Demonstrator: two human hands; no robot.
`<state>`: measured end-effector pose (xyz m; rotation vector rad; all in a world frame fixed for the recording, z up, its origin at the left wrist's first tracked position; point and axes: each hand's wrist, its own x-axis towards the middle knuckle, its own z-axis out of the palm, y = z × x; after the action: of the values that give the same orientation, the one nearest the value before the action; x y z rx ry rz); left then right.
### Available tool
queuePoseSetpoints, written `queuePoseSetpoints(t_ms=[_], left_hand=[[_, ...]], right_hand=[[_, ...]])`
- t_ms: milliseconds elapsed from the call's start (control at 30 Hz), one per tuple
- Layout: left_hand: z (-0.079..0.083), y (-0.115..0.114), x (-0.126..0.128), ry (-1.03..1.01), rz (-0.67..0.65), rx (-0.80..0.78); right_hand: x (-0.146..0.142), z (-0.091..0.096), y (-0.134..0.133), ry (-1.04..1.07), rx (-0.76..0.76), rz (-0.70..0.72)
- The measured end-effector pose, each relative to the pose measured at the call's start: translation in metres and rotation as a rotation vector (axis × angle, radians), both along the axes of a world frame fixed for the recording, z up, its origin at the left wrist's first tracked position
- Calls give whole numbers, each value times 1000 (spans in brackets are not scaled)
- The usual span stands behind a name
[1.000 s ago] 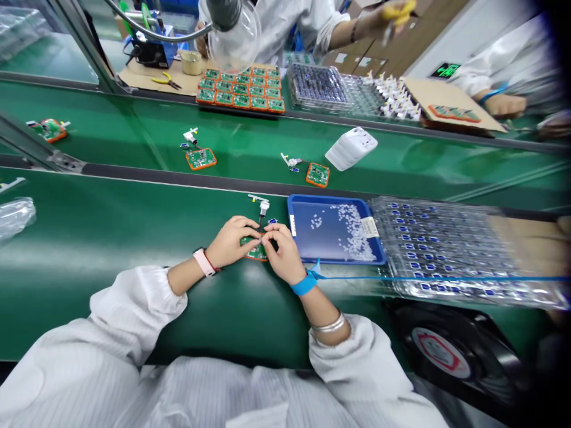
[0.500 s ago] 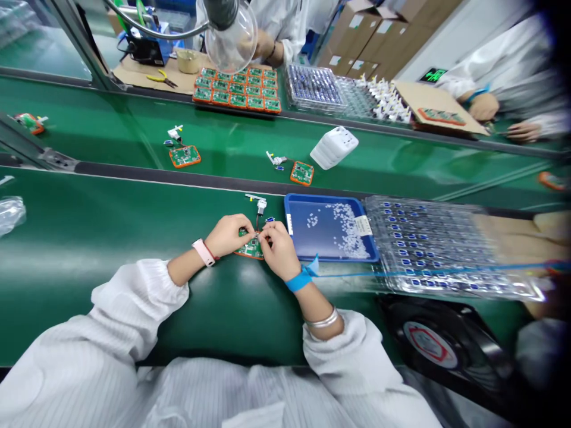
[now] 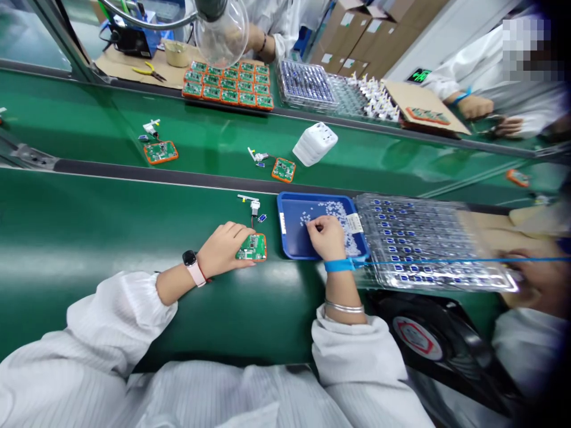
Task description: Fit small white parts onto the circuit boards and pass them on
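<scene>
Green board (image 3: 255, 248) spanned by left hand (image 3: 224, 248), right hand (image 3: 329, 239) pinched over tray (image 3: 293, 233)

Lighting bright, cool and diffuse; bench (image 3: 214, 315) shows broad pale sheen, darkening toward the near edge; clear trays (image 3: 446, 280) return hard glare along the front rim; board (image 3: 257, 246) reasonably sharp; co-worker's hand (image 3: 542, 273) at far right blurred; right border falls to black, with wide-angle stretch at the edges; pixelated block (image 3: 526, 47) at top right.
</scene>
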<state>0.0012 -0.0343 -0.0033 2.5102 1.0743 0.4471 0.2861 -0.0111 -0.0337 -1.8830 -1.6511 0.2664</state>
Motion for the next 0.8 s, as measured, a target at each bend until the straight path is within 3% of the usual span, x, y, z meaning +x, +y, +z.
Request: queuePoseSetpoints(t_ms=[333,500,600,700,800], left_hand=[[4,0,-4,18,-5,-29],[2,4,-4,-78,8,-98],[1,10,-1,-236,55,-148],[3,15,6,-405,93,-180],[4,17,11,-482,102,-220]], right_hand=[[2,-1,2,-46,-20,-18],[2,2,2,-20,-20,41],[-19,13,-5,51,64,104],[-60,28,-19,192,132,291],[-98,34,-34,292,108,461]])
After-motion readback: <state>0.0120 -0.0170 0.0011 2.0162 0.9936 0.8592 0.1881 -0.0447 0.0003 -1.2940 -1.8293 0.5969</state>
